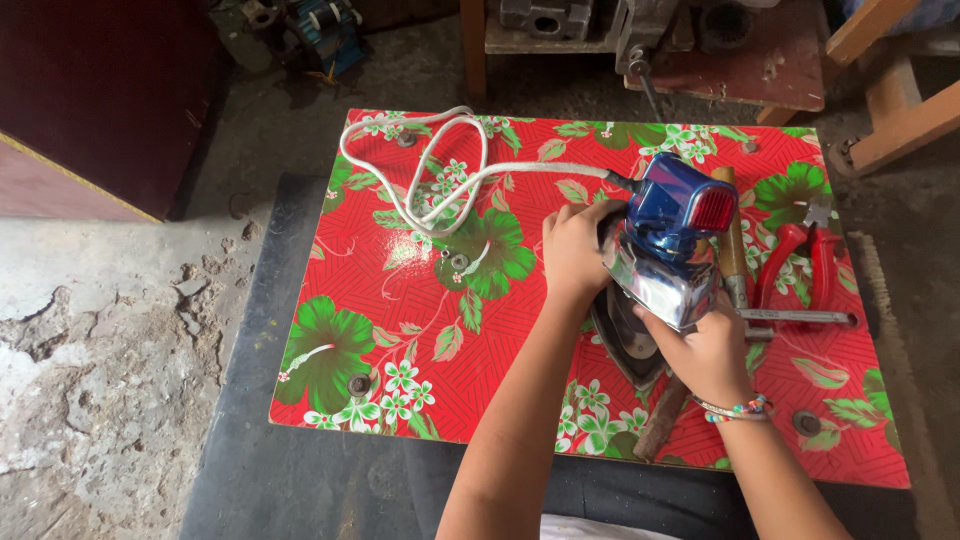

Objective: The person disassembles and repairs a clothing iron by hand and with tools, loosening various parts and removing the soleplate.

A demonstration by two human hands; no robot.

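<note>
Both hands close on a blue-bodied electric clothes iron with a shiny chrome shell point(665, 250): the left hand point(575, 250) wraps its rear left side, the right hand point(705, 350) cups the chrome flank near the tip. It sits tilted at the right middle of the red floral-covered desk point(400, 300), long axis running from far end to near, pointed sole toward the person. Its white cord point(440, 170) loops leftward; a tug there could jerk the iron loose onto the red-handled pliers point(805, 260) beside it.
</note>
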